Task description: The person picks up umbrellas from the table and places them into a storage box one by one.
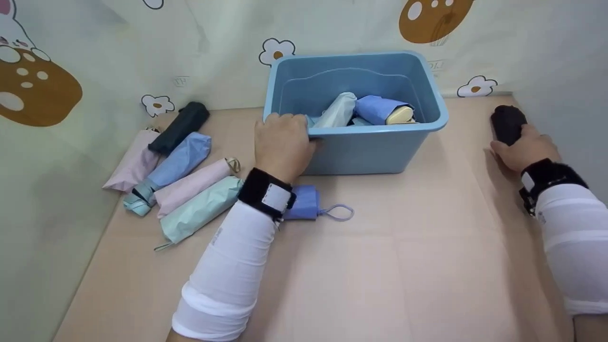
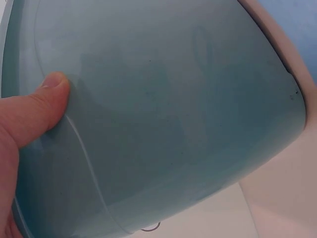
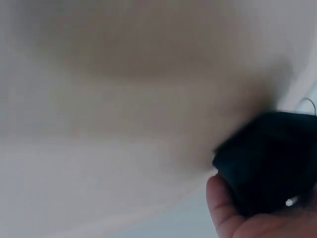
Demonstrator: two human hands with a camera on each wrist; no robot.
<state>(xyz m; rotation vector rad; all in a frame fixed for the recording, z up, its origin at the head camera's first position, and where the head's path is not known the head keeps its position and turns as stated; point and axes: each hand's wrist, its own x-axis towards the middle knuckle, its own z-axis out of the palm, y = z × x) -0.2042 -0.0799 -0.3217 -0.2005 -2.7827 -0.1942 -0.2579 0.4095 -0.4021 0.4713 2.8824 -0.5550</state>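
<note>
Folded umbrellas (image 1: 202, 209) lie nearest, left on the tabletop (image 1: 403, 285); just past them the left hand (image 1: 284, 145) grips the rim of a blue bin (image 1: 361, 152); at the far right corner the right hand (image 1: 532, 149) clasps a black umbrella (image 1: 507, 121). Looks like the picking-up step, so next it wants a secure lift

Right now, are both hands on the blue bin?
No, the left hand grips the blue bin, but the right hand holds a dark umbrella.
</note>
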